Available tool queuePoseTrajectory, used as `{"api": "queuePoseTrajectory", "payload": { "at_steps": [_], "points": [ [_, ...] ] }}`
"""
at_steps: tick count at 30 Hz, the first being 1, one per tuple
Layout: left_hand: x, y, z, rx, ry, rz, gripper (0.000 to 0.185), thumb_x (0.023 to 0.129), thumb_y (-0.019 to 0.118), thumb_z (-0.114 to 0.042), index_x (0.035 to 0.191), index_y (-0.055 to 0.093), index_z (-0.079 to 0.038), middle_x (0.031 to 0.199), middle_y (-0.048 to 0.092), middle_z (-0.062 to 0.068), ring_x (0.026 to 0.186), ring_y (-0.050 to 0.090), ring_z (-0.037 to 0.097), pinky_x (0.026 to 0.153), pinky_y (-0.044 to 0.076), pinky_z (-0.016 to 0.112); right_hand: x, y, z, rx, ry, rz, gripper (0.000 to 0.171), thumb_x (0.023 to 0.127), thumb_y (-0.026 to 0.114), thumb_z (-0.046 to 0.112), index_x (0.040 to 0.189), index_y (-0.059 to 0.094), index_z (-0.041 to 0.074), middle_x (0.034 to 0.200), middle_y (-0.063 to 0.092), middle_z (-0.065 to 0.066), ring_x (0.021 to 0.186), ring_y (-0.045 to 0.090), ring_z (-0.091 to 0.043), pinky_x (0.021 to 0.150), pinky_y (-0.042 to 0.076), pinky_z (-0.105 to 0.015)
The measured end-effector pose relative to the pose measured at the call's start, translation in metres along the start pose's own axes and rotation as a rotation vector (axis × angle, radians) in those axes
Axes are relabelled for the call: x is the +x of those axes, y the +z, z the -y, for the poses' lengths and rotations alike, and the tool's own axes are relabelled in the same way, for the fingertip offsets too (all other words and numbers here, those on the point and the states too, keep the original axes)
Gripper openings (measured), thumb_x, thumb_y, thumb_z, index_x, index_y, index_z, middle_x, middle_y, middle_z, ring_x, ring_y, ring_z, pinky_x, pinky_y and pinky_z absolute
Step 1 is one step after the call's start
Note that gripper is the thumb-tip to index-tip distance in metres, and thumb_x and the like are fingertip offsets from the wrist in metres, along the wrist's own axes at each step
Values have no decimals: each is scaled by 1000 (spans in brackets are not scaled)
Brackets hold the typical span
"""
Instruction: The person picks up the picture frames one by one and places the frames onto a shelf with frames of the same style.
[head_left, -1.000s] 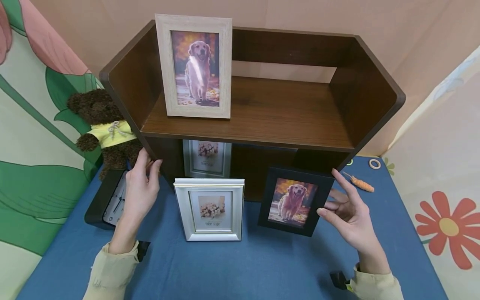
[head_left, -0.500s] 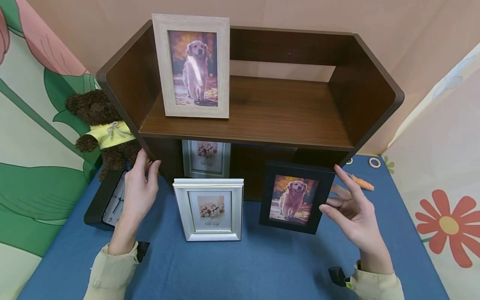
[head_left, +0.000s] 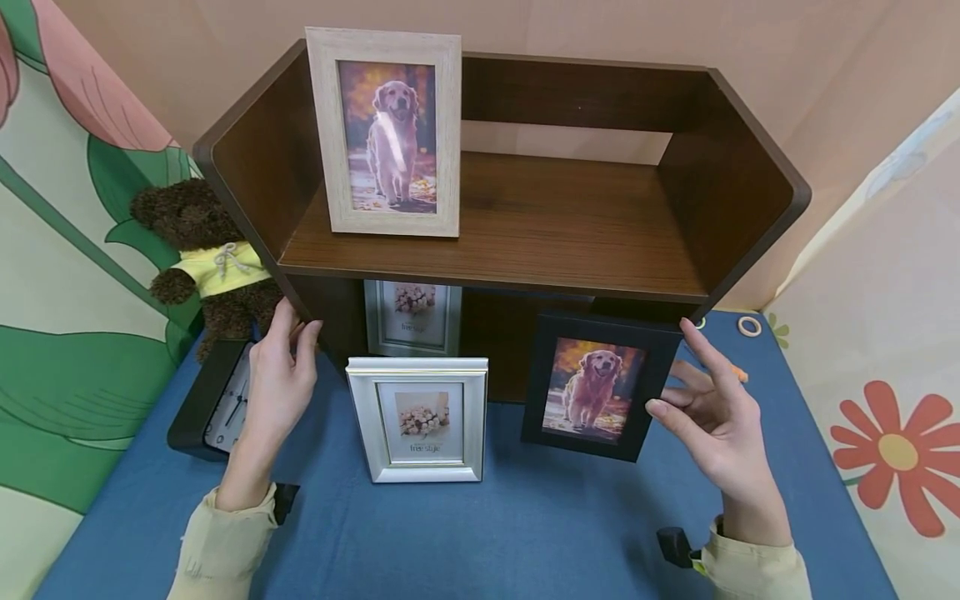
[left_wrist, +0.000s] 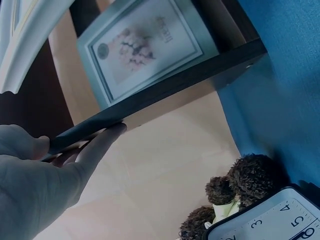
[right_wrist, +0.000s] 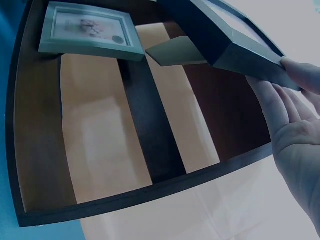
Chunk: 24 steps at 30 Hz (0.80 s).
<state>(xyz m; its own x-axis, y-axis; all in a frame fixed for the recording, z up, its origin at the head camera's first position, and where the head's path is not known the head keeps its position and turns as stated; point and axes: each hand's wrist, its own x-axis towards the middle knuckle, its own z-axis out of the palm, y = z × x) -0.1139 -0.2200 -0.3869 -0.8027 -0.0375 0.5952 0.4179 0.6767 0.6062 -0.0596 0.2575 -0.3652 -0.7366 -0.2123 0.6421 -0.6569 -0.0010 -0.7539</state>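
Blue cloth covers the table, with a peach wall behind and flower-patterned hangings to the left and right. On it stands a dark brown wooden shelf unit with curved side walls. On its upper board, toward the left, a pale wooden picture frame with a golden dog photo stands upright. In the lower compartment, a grey frame with a flower picture stands behind a silver frame with a similar flower picture, which sits on the table just in front of the shelf. The right hand holds a black picture frame with a golden dog photo by its right edge, thumb on the front edge and fingers spread along the side and back; the frame is tilted and sits in front of the shelf's lower right opening, its lower edge clear of the cloth. The left hand rests against the shelf's left wall, fingers straight and lightly touching its edge, gripping nothing. Left of the shelf sits a brown teddy bear in a yellow top, and near it a black-rimmed clock lies on the table beside the left hand. Far right on the cloth lie a small ring and a small orange object.
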Motion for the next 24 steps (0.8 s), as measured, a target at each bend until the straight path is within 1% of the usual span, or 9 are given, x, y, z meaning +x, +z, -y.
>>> {"api": "queuePoseTrajectory", "payload": {
  "at_steps": [3, 7, 10, 12, 16, 17, 21, 24],
  "points": [
    [0, 0, 0, -1, 0, 0, 37, 108, 57, 7, 145, 52, 8, 102, 71, 25, 67, 55, 12, 65, 39, 16, 4, 0, 1, 8, -14, -2, 81, 98, 78, 3, 165, 32, -4, 139, 69, -12, 105, 77, -14, 88, 57, -24],
    [0, 0, 0, 1, 2, -1, 37, 108, 57, 7, 144, 52, 8, 100, 71, 24, 68, 56, 12, 65, 39, 16, 8, 1, 3, 7, -34, -19, 80, 98, 78, 2, 164, 33, -5, 142, 68, -13, 106, 77, -15, 88, 57, -24],
    [1, 0, -1, 2, -1, 0, 36, 108, 56, 7, 144, 52, 8, 96, 70, 23, 67, 56, 16, 64, 39, 17, 11, 2, 5, 15, -38, -42, 79, 98, 77, -2, 163, 33, -6, 140, 69, -13, 105, 77, -15, 89, 57, -24],
    [0, 0, -1, 1, -3, 2, 37, 108, 56, 7, 145, 52, 7, 94, 69, 23, 66, 57, 21, 64, 39, 17, 12, 2, 7, 24, -35, -56, 79, 97, 76, -6, 163, 33, -6, 140, 69, -14, 105, 77, -16, 90, 57, -24],
    [0, 0, -1, 5, -5, 3, 37, 108, 56, 7, 145, 52, 8, 92, 68, 22, 65, 58, 28, 64, 39, 18, 15, 2, 10, 25, -29, -71, 79, 96, 74, -9, 164, 34, -4, 141, 68, -15, 107, 77, -16, 90, 57, -25],
    [0, 0, -1, 6, -4, 2, 37, 108, 56, 7, 145, 52, 8, 92, 68, 22, 65, 58, 28, 64, 38, 18, 16, 2, 11, 22, -30, -71, 78, 97, 74, -8, 164, 34, -4, 142, 67, -15, 107, 77, -16, 91, 56, -25],
    [0, 0, 0, 9, -3, 1, 36, 108, 56, 7, 143, 52, 8, 89, 66, 21, 65, 55, 20, 63, 38, 18, 20, 2, 13, 18, -43, -63, 78, 97, 75, -5, 163, 34, -4, 145, 65, -16, 110, 76, -17, 91, 56, -24],
    [0, 0, 0, 7, -6, 4, 35, 108, 56, 7, 143, 52, 8, 88, 65, 20, 65, 53, 16, 62, 38, 18, 23, 3, 15, 20, -48, -65, 77, 97, 76, -4, 163, 35, -4, 147, 64, -16, 110, 76, -17, 91, 56, -24]
  ]
}}
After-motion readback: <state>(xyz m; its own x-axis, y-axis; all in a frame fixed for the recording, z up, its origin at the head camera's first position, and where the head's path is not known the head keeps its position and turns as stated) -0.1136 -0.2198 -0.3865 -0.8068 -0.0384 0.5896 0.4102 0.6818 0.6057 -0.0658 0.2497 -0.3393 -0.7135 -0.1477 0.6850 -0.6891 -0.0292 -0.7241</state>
